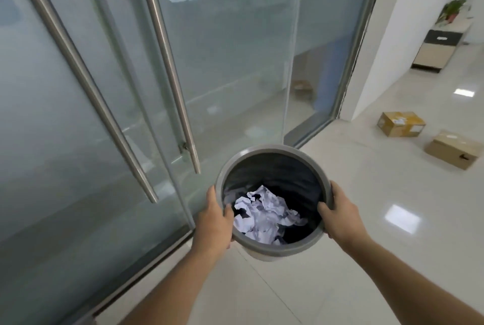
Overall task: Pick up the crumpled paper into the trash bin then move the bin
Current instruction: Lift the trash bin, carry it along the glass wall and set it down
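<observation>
Two hands grip one bin in front of glass doors.

The glass doors [117,89] fill the left, carrying two long steel handles [86,76]; the tiled floor [392,207] runs off to the right. On it, near the right edge, lie two cardboard boxes [400,124], and a cabinet [437,48] with one potted plant [451,10] stands in the far right corner. Both forearms reach forward from the bottom edge. The left hand [213,222] clasps the left rim of the round grey bin [272,150], thumb hooked inside; the right hand [340,216] clasps the right rim likewise. Crumpled paper [262,216] lies in a white heap inside the bin, on its black liner; the pieces cannot be counted.
</observation>
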A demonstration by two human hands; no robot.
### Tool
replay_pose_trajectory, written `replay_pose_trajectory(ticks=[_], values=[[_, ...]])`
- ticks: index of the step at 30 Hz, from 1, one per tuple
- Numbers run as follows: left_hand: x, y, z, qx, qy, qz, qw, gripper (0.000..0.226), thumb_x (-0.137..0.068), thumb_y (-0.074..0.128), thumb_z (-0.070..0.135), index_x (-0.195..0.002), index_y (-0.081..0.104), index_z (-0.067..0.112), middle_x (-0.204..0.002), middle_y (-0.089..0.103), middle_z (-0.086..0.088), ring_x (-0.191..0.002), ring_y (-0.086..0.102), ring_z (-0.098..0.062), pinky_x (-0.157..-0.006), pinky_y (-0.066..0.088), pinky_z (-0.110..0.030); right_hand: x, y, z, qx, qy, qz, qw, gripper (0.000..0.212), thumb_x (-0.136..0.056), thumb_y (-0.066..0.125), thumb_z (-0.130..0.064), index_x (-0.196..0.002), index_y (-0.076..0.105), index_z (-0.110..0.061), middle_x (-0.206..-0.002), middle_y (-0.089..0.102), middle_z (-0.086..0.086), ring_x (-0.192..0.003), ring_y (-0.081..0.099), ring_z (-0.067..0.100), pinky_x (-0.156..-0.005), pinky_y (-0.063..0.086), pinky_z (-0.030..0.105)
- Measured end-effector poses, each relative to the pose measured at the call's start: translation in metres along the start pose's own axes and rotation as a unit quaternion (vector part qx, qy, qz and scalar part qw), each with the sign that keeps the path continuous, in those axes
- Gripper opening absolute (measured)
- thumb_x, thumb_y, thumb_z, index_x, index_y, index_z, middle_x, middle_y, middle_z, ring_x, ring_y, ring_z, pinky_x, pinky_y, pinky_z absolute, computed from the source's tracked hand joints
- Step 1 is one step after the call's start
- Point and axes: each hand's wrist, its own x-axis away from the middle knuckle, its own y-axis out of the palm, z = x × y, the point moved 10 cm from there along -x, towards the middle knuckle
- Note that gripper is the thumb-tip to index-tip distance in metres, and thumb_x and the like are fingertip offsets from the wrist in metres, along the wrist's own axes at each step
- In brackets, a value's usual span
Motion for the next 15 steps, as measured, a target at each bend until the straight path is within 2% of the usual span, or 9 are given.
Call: replay_pose_trajectory(ticks=[3, 5, 10, 12, 15], values=[[-0.011, 0.049, -0.071, -0.028, -0.01, -0.007, 1.0, 0.052, -0.095, 0.049, 0.023, -0.14, 0.027, 0.034, -0.098, 0.07, -0.02, -0.073, 0.069, -0.044, -0.057, 0.06, -0.052, 0.002, 0.054, 0.07, 0.012, 0.02, -0.01, 1.0, 0.043, -0.082, 0.049, -0.014, -0.119, 0.044, -0.035, -0.09, 0.067, 0.003, -0.074, 0.064, 0.035, -0.065, 0.058, 0.05], [-0.011, 0.086, -0.129, -0.043, -0.024, -0.015, 0.999, 0.054, -0.095, 0.048, 0.022, -0.142, 0.025, 0.034, -0.094, 0.069, -0.022, -0.073, 0.068, -0.046, -0.063, 0.059, -0.056, 0.007, 0.095, 0.127, 0.015, 0.035, -0.014, 0.999, 0.041, -0.082, 0.048, -0.014, -0.117, 0.045, -0.035, -0.09, 0.067, 0.001, -0.075, 0.064, 0.033, -0.065, 0.058, 0.048], [-0.012, 0.182, -0.291, -0.074, -0.049, -0.021, 0.996, 0.049, -0.096, 0.046, 0.019, -0.14, 0.028, 0.029, -0.087, 0.069, -0.023, -0.065, 0.067, -0.044, -0.059, 0.059, -0.055, 0.026, 0.209, 0.283, 0.012, 0.063, -0.035, 0.997, 0.041, -0.082, 0.048, -0.015, -0.115, 0.046, -0.038, -0.085, 0.065, -0.012, -0.074, 0.063, 0.016, -0.063, 0.05, 0.032], [-0.013, 0.222, -0.358, -0.084, -0.062, -0.032, 0.994, 0.049, -0.096, 0.046, 0.019, -0.14, 0.027, 0.028, -0.085, 0.069, -0.021, -0.059, 0.067, -0.039, -0.05, 0.06, -0.051, 0.031, 0.256, 0.346, 0.017, 0.075, -0.049, 0.996, 0.042, -0.082, 0.047, -0.016, -0.118, 0.046, -0.037, -0.086, 0.066, -0.009, -0.074, 0.062, 0.011, -0.061, 0.048, 0.031], [-0.014, 0.277, -0.443, -0.091, -0.08, -0.049, 0.991, 0.049, -0.097, 0.046, 0.018, -0.141, 0.027, 0.027, -0.081, 0.068, -0.019, -0.053, 0.066, -0.035, -0.044, 0.059, -0.046, 0.043, 0.318, 0.433, 0.023, 0.1, -0.063, 0.993, 0.043, -0.082, 0.047, -0.017, -0.12, 0.046, -0.037, -0.086, 0.067, -0.008, -0.075, 0.063, 0.015, -0.065, 0.051, 0.034]])
